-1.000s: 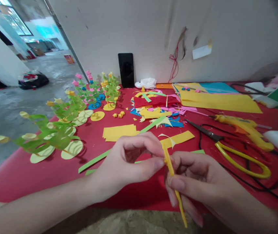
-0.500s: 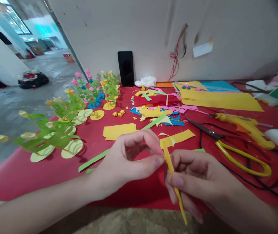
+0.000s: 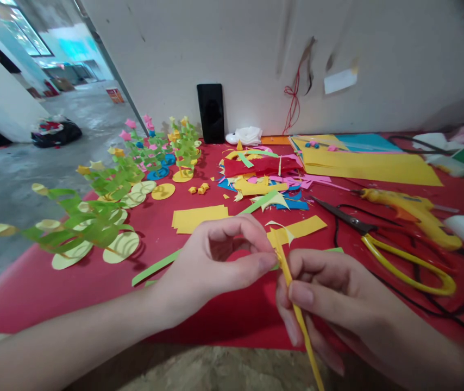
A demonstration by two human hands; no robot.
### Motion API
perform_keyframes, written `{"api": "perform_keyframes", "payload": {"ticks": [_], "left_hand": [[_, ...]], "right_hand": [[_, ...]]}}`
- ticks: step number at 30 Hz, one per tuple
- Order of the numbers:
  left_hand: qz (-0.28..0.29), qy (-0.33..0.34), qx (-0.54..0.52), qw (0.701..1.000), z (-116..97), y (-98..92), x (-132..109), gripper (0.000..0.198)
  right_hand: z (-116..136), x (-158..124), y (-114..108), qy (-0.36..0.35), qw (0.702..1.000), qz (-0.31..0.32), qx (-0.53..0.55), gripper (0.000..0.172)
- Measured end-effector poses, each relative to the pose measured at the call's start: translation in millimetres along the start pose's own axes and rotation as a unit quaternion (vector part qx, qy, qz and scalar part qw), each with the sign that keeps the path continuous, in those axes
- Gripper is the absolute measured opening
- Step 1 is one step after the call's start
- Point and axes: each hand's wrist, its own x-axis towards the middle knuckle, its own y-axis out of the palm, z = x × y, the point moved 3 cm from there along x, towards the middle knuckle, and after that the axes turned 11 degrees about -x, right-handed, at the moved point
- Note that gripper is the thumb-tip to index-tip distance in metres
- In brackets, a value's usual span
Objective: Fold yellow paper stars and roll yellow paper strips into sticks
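A narrow yellow paper strip (image 3: 302, 320) slants down between my hands, its top end near the fingertips and its lower end at the bottom edge. My left hand (image 3: 224, 260) pinches the folded upper part of the strip between thumb and forefinger. Thumb and fingers of my right hand (image 3: 330, 304) grip the strip a little lower. Beyond them, a wider yellow paper piece (image 3: 307, 228) and a stack of yellow paper (image 3: 199, 218) lie on the red table (image 3: 93, 293). Small folded yellow stars (image 3: 198, 189) sit farther back.
Paper plants (image 3: 93, 217) on round bases stand at the left. Paper scraps (image 3: 260, 184) are piled mid-table. Scissors (image 3: 403, 266) with yellow handles, a yellow glue gun (image 3: 415, 212) and black cords lie right. A black phone (image 3: 211, 114) leans on the wall.
The strip's lower end has shifted down and right, reaching the frame's bottom edge. My right hand has moved slightly right, and its thumb sits a little higher. My left hand keeps its pinch.
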Motion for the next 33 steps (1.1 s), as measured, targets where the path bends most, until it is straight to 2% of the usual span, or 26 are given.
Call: {"api": "perform_keyframes", "payload": {"ticks": [22, 33], "left_hand": [[-0.011, -0.002, 0.004, 1.000, -1.4, 1.0, 0.7, 0.007], [-0.001, -0.011, -0.040, 0.999, -2.8, 0.6, 0.0, 0.005]], "right_hand": [[-2.1, -0.5, -1.4, 0.016, 1.000, -0.004, 0.009, 0.015], [-2.6, -1.2, -3.7, 0.000, 1.000, -0.006, 0.010, 0.013]]}}
